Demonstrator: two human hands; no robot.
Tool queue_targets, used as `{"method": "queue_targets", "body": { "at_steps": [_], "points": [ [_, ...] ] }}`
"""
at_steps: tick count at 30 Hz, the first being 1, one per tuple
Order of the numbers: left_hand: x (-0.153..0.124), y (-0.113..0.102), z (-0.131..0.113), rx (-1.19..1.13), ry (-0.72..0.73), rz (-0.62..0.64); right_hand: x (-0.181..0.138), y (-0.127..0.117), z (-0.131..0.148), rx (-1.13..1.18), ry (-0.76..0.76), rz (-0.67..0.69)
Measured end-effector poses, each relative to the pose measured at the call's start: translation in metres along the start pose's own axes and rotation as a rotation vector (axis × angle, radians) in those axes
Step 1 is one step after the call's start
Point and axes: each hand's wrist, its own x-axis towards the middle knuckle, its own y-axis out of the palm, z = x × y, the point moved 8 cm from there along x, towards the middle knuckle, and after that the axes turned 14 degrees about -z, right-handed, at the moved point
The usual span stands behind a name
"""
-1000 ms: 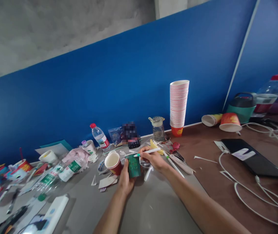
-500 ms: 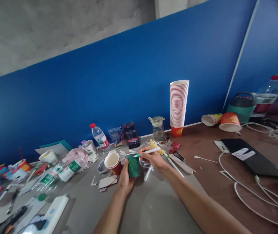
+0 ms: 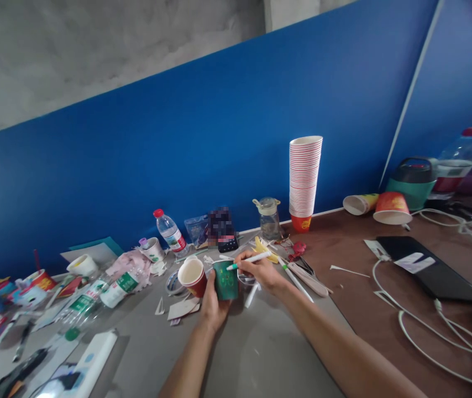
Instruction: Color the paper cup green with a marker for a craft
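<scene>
A green paper cup with yellowish markings is held upright above the grey tabletop, with my left hand wrapped round its left side and underneath. My right hand pinches a white marker pen whose green tip end points left at the cup's upper right side. Whether the tip touches the cup, I cannot tell. Just left of my left thumb stand red paper cups with white insides. More white pens and a pale-handled tool lie right of my right hand.
A tall stack of paper cups stands by the blue partition, beside a lidded glass jar. Water bottles, paper pieces and a white box-shaped device are on the left. A black laptop and white cables lie right.
The cup has turned slightly in my left hand, and the pen tip has shifted a little lower against it. Both hands keep their hold.
</scene>
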Motion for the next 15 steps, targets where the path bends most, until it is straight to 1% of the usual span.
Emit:
{"method": "queue_targets", "body": {
  "at_steps": [3,6,8,11,12,15],
  "points": [
    [0.001,-0.002,0.000,0.019,0.026,-0.019,0.001,-0.007,0.005,0.016,-0.042,-0.081],
    [0.001,-0.001,0.001,0.029,0.021,-0.006,-0.001,0.000,0.001,-0.020,0.002,-0.003],
    [0.000,0.001,0.001,0.023,0.014,0.013,-0.001,0.000,-0.001,-0.021,0.011,0.006],
    [-0.001,0.003,0.000,0.016,0.025,0.026,0.003,-0.009,0.001,0.038,-0.026,-0.090],
    [-0.002,0.003,-0.001,0.018,0.026,0.032,0.003,-0.009,0.000,0.048,-0.021,-0.089],
    [-0.003,0.007,0.000,0.020,0.018,0.069,0.002,-0.002,-0.007,0.029,0.047,0.016]
  ]
}}
